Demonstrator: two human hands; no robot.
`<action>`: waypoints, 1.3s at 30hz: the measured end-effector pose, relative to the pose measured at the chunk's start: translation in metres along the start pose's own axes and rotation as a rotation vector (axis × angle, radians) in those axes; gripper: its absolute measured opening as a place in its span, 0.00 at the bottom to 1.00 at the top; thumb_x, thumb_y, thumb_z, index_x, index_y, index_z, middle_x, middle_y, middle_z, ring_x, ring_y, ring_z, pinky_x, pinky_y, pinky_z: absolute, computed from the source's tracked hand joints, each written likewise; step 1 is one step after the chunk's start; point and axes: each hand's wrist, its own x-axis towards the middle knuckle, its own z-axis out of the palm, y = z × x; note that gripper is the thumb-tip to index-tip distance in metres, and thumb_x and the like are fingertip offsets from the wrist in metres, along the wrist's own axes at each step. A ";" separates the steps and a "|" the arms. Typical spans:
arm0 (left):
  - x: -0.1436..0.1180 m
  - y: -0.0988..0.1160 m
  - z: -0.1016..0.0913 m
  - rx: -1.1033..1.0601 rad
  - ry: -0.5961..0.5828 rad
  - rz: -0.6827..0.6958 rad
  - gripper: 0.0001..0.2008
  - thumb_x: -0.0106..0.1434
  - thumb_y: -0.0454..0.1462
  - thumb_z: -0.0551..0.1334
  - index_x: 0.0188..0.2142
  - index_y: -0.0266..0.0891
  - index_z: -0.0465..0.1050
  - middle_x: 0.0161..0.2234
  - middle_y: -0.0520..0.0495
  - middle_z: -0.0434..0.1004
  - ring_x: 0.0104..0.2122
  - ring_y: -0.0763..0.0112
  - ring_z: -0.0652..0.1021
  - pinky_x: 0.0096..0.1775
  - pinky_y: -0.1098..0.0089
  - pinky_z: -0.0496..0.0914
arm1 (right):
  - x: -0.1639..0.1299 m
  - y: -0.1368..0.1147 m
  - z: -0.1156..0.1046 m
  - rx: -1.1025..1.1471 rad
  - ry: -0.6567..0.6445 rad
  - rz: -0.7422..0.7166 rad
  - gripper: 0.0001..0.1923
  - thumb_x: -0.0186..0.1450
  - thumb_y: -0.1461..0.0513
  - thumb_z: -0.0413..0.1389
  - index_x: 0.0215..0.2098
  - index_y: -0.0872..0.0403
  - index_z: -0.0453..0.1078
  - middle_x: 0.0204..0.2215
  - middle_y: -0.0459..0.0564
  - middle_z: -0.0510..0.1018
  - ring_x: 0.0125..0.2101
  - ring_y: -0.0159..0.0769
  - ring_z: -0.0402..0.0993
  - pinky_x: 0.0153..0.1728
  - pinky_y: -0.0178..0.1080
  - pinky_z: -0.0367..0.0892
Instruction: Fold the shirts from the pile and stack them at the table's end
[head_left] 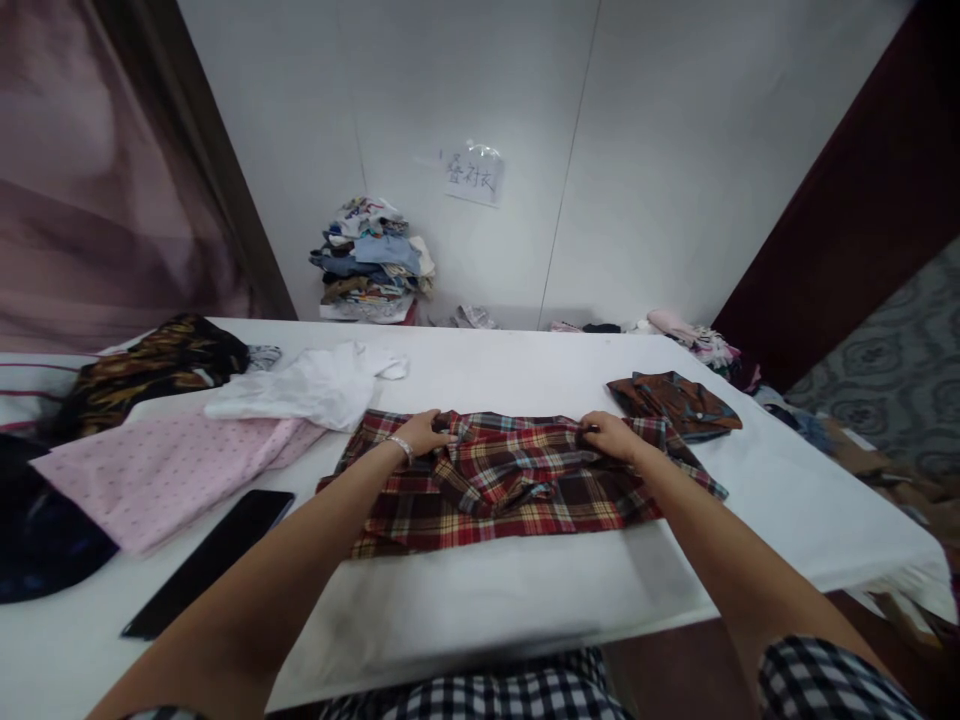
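A plaid shirt (525,480) in red, brown and cream lies across the white table (487,590) in front of me, with part of it doubled over in the middle. My left hand (421,434) pinches the cloth along the far edge, left of centre; a bracelet circles that wrist. On the right, my right hand (606,436) has its fingers closed on the same far edge. Beyond my right hand rests a folded brown and dark shirt (675,402).
To the left lie a white garment (307,388), a pink dotted cloth (165,470), a dark patterned garment (165,365) and a flat black object (217,555). A clothes stack (375,260) rises behind the table by the wall, where a handwritten paper (474,178) hangs.
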 end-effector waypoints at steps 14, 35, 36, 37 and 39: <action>-0.004 0.009 0.002 0.135 -0.016 0.146 0.37 0.50 0.37 0.65 0.61 0.38 0.61 0.59 0.41 0.69 0.56 0.59 0.71 0.56 0.67 0.64 | -0.058 0.014 -0.027 0.873 0.387 0.151 0.13 0.51 0.53 0.60 0.29 0.53 0.67 0.20 0.41 0.69 0.21 0.30 0.63 0.23 0.34 0.60; -0.078 0.004 -0.061 0.192 0.555 -0.072 0.06 0.56 0.38 0.56 0.32 0.39 0.70 0.35 0.46 0.76 0.36 0.65 0.75 0.37 0.68 0.66 | -0.036 0.026 -0.008 0.726 0.480 0.076 0.19 0.55 0.47 0.59 0.30 0.54 0.72 0.23 0.47 0.75 0.24 0.34 0.68 0.26 0.35 0.64; -0.081 -0.004 -0.060 0.213 0.581 -0.102 0.06 0.55 0.38 0.57 0.31 0.39 0.70 0.35 0.45 0.76 0.35 0.64 0.75 0.36 0.67 0.66 | -0.028 0.024 -0.006 0.667 0.463 0.064 0.18 0.55 0.47 0.58 0.30 0.54 0.72 0.23 0.47 0.76 0.25 0.35 0.68 0.27 0.36 0.64; -0.082 -0.014 -0.057 0.234 0.572 -0.148 0.05 0.55 0.37 0.57 0.30 0.39 0.70 0.35 0.44 0.76 0.34 0.63 0.76 0.35 0.67 0.66 | -0.019 0.021 -0.004 0.599 0.439 0.063 0.17 0.56 0.48 0.57 0.29 0.54 0.73 0.24 0.47 0.76 0.26 0.35 0.69 0.28 0.36 0.64; -0.079 -0.032 -0.049 0.255 0.489 -0.249 0.06 0.55 0.37 0.57 0.30 0.39 0.70 0.37 0.42 0.76 0.34 0.61 0.76 0.34 0.66 0.67 | -0.001 0.016 0.001 0.453 0.374 0.077 0.14 0.57 0.51 0.55 0.29 0.54 0.73 0.23 0.48 0.76 0.26 0.36 0.69 0.28 0.37 0.63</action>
